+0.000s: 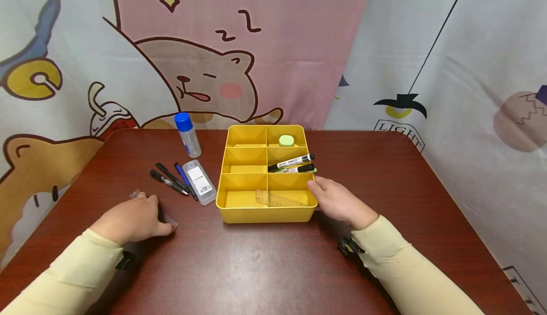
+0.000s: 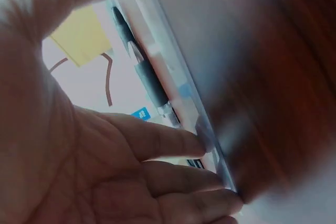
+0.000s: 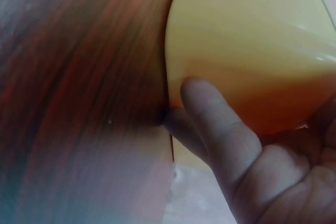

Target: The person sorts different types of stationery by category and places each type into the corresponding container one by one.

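My left hand (image 1: 132, 216) is on the table's left side, spanning a clear flat plastic piece (image 1: 170, 221). In the left wrist view, thumb and fingertips meet the edge of this clear piece (image 2: 181, 61); its full shape is hidden. My right hand (image 1: 339, 201) grips the near right corner of a yellow divided organizer (image 1: 267, 215), thumb at the rim. Fingers (image 3: 210, 106) lie against the organizer's outer wall (image 3: 236, 35) in the right wrist view. Inside it are a clear ruler (image 1: 279, 200), two markers (image 1: 292, 162) and a light green rounded item (image 1: 286, 140).
Beyond my left hand lie several pens (image 1: 171, 182), next to a translucent case (image 1: 199, 182) with a white label. A blue-capped glue stick (image 1: 191, 139) stands farther back. A printed curtain (image 1: 299, 44) hangs behind the brown table (image 1: 273, 267).
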Tool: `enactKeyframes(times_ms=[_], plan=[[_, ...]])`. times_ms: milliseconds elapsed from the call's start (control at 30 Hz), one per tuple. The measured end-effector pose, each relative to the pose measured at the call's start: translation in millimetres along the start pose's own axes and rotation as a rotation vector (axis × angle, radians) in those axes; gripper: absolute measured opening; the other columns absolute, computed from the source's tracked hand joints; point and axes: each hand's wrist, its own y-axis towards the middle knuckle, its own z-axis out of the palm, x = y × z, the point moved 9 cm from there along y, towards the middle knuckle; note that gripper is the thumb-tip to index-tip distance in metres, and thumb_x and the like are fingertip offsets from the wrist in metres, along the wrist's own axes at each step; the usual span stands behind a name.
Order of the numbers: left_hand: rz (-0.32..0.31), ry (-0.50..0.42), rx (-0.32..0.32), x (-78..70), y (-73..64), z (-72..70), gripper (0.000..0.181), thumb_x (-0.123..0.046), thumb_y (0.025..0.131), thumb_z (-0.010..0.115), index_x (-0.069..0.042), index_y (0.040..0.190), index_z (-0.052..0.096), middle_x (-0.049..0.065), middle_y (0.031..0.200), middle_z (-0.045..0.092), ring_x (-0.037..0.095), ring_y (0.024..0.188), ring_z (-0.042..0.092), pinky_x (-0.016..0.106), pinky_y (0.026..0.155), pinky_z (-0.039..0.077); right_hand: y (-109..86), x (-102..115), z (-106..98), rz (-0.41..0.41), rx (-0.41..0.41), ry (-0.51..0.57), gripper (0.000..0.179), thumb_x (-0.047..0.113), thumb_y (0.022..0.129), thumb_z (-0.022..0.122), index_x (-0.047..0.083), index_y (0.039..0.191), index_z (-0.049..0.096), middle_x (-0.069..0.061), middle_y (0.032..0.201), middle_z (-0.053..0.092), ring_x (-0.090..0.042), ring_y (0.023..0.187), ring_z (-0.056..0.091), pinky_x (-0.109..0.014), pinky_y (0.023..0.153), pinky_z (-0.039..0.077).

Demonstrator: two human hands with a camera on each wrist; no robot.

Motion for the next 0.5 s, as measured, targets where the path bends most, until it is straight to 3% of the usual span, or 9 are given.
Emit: enactKeyframes(times_ms=[133, 200, 367, 433, 500], plan=[[0.063, -0.007, -0.027, -11.2, -0.4, -1.5, 0.062, -0.045, 0.075, 0.079, 0.011, 0.098, 0.064, 0.024, 0.088, 0.063, 0.034, 0.079, 0.065, 0.057, 0.08, 0.058, -0.4, -0.4, -0.8, -0.001, -0.004, -0.013, 0.055, 0.031, 0.115, 0.035, -0.004, 0.156, 0.042, -0.022, 0.151, 0.057, -0.033, 0.137, 0.057, -0.055, 0.117, 0.043], [0.083, -0.012, -0.035, -15.3, -1.0, -1.1, 0.057, -0.039, 0.073, 0.08, 0.01, 0.099, 0.064, 0.026, 0.093, 0.064, 0.033, 0.078, 0.066, 0.056, 0.08, 0.058, -0.5, -0.4, -0.9, -0.002, -0.004, -0.009, 0.055, 0.031, 0.115, 0.035, -0.004, 0.156, 0.043, -0.022, 0.15, 0.057, -0.034, 0.136, 0.058, -0.055, 0.116, 0.044], [0.124, -0.002, -0.048, -22.6, -3.6, -0.2, 0.058, -0.019, 0.074, 0.079, 0.016, 0.117, 0.063, 0.043, 0.123, 0.063, 0.045, 0.102, 0.072, 0.058, 0.094, 0.056, -0.4, -0.7, -0.9, 0.003, -0.002, 0.002, 0.054, 0.032, 0.115, 0.035, -0.003, 0.156, 0.043, -0.021, 0.148, 0.059, -0.032, 0.134, 0.059, -0.055, 0.116, 0.045], [0.131, 0.009, -0.064, -25.0, -5.4, -1.1, 0.058, -0.013, 0.074, 0.077, 0.016, 0.122, 0.063, 0.042, 0.129, 0.061, 0.047, 0.11, 0.071, 0.058, 0.097, 0.056, -0.2, -0.1, -1.7, -0.002, -0.011, -0.01, 0.054, 0.032, 0.115, 0.036, -0.002, 0.156, 0.044, -0.02, 0.149, 0.059, -0.031, 0.136, 0.057, -0.055, 0.118, 0.042], [0.135, 0.021, -0.096, -27.1, -7.4, -3.0, 0.052, -0.011, 0.074, 0.076, 0.013, 0.12, 0.067, 0.035, 0.122, 0.067, 0.043, 0.105, 0.072, 0.056, 0.093, 0.057, 0.2, 0.4, -1.3, -0.006, -0.007, -0.004, 0.053, 0.031, 0.115, 0.036, -0.002, 0.156, 0.044, -0.02, 0.148, 0.06, -0.031, 0.134, 0.059, -0.055, 0.117, 0.043]])
